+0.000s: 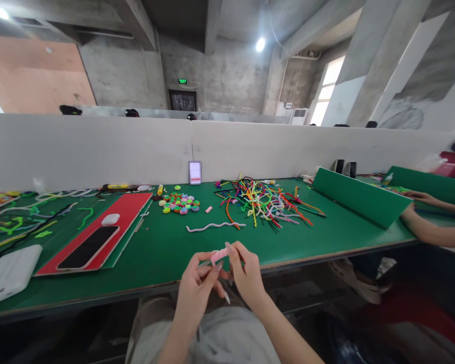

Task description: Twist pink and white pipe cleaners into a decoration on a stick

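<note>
My left hand (197,285) and my right hand (247,273) meet just over the table's front edge. Between them is a pink fuzzy pipe cleaner (219,256) wound into a tight coil. The fingers of my left hand close round its left end, where a thin pale rod seems to run along. With thumb and finger, my right hand pinches the right end. Several fingertips are partly hidden behind the coil. A pale lilac pipe cleaner (216,226) lies wavy on the table beyond my hands, and a small pink coil (208,209) rests behind it.
On the green table (159,253) lie a heap of colourful pipe cleaners (261,199) and a pile of small coiled rounds (180,203). Left are a red board (132,212), a dark-screened phone (89,246) and a white device (13,273). A green divider (360,199) separates a co-worker's arms (436,230).
</note>
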Motion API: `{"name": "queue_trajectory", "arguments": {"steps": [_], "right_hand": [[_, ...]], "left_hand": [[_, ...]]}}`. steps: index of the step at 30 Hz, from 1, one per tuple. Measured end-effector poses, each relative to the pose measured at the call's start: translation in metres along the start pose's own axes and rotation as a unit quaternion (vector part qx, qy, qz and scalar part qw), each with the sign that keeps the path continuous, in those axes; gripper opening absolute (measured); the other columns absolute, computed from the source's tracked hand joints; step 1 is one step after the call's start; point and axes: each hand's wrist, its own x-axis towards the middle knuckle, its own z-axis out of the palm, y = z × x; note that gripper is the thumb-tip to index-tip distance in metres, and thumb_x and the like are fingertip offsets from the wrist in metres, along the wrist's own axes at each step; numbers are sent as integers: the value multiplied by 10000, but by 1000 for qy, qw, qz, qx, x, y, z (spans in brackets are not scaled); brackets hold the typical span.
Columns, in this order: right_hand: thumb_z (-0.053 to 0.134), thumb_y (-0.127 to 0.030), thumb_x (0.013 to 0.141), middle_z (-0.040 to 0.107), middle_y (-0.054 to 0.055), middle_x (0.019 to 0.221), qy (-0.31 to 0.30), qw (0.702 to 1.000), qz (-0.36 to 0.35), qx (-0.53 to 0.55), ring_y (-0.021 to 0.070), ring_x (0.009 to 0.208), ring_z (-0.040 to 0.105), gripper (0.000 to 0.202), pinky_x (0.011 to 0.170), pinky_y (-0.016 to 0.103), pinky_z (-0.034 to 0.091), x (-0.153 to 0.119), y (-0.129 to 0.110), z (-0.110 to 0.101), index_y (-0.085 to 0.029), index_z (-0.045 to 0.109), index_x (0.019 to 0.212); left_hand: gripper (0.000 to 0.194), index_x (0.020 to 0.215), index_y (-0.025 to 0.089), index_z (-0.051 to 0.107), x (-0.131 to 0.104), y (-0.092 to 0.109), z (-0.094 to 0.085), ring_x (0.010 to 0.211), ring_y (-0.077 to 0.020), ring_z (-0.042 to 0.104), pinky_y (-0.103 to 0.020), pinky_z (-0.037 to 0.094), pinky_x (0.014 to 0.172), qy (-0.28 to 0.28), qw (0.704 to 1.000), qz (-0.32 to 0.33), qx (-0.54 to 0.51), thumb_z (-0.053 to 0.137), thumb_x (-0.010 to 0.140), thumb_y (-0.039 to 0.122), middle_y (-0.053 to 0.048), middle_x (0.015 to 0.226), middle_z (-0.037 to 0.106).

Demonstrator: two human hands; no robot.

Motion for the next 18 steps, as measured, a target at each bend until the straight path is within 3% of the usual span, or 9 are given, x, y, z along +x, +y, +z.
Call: {"name": "queue_trajectory", "arguments": {"steps": [4, 9, 13, 18], "right_hand": [[372, -387, 852, 285, -85, 424, 5, 993, 47, 106, 58, 372, 273, 351, 376, 180, 248, 2, 0, 3, -200, 330, 558], [383, -415, 846, 268, -87, 423, -29, 991, 63, 116, 52, 365, 257, 357, 356, 179, 226, 2, 1, 5, -190, 363, 570], [388, -423, 843, 260, -80, 440, -52, 992, 63, 97, 54, 383, 237, 373, 353, 184, 198, 1, -2, 6, -182, 392, 558], [382, -408, 853, 306, -62, 467, -79, 995, 35, 42, 64, 441, 261, 406, 413, 197, 205, 2, -10, 4, -153, 500, 560]], "left_hand": [[308, 913, 183, 427, 2, -5, -3, 456, -146, 591, -246, 438, 502, -9, 997, 33, 69, 543, 734, 405, -20, 671, 668], [193, 843, 213, 437, 2, -7, -8, 528, -160, 619, -235, 445, 531, 39, 983, 54, 171, 494, 763, 380, -5, 680, 674], [110, 782, 227, 437, 4, -11, -10, 395, -124, 562, -205, 406, 436, 55, 973, 62, 217, 447, 781, 336, 21, 647, 665], [145, 747, 225, 433, 6, -13, -13, 268, -81, 449, -182, 308, 320, 65, 967, 50, 240, 431, 790, 364, 29, 650, 662]]}}
